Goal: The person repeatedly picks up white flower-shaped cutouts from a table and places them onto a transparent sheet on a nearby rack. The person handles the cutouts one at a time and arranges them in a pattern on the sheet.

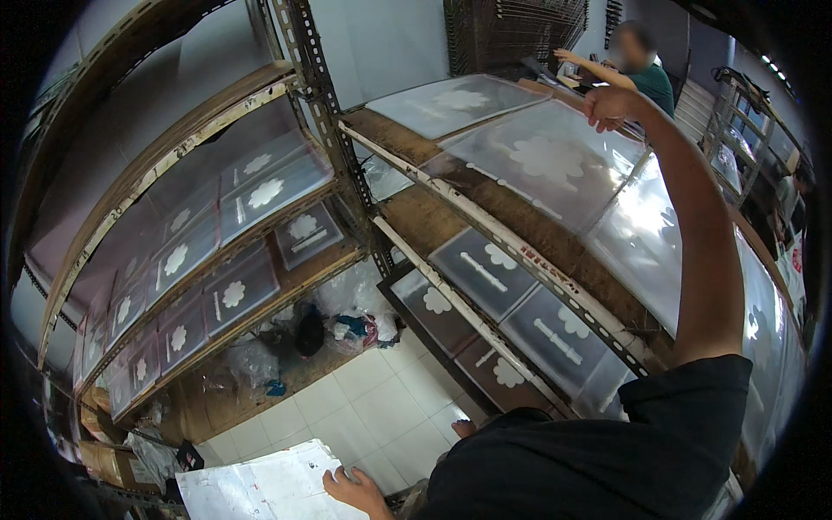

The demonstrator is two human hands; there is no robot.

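My left hand (355,492) is low in the view, gripping the edge of a flat white board (260,487) with smudges and small marks. The fingers lie over the board's near corner. My right arm stretches far across the upper shelf, and my right hand (610,107) is bent down over its far side with the fingers curled together. Whatever is in those fingers cannot be made out. Beneath that arm lie large clear plastic sheets (542,160) with white flower-shaped patches and white strips. Light glares off the sheets nearest my arm.
Metal-framed shelving (316,104) stands ahead, holding more patterned sheets (264,192) on the left. Below are crumpled plastic bags (347,299) and cardboard boxes (117,464), beside a white tiled floor (347,416). A person in green (654,85) is beyond the upper shelf; another stands far right.
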